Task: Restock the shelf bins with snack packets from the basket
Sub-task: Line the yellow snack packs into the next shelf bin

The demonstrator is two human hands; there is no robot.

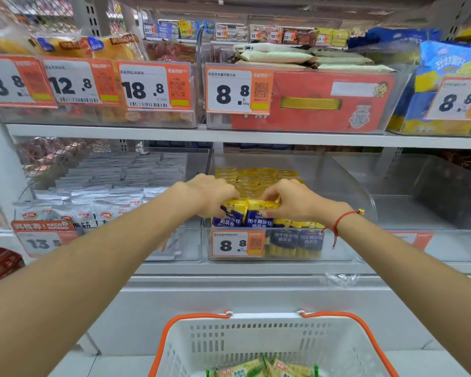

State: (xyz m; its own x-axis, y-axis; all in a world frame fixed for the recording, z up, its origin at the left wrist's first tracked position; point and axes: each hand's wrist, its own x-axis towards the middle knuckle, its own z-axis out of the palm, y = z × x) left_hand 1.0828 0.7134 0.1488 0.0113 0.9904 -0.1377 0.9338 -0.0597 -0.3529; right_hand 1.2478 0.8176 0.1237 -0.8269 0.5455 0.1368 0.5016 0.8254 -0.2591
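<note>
Both my hands reach into the clear middle bin (346, 186) on the lower shelf. My left hand (210, 194) grips the top of a yellow-and-blue snack packet (229, 216) at the bin's front. Beside it, my right hand (288, 200) pinches the top of a second yellow-and-blue packet (259, 217). More of the same packets (259, 176) fill the bin behind and below. The white basket with orange handles (272, 341) stands below me, and a few green-and-yellow packets (259, 370) lie in it.
A bin of white packets (114, 183) sits to the left, a see-through bin (430, 191) to the right. The upper shelf (229, 134) carries bins with price tags and a red box (324, 102). A white ledge (242, 281) lies between shelf and basket.
</note>
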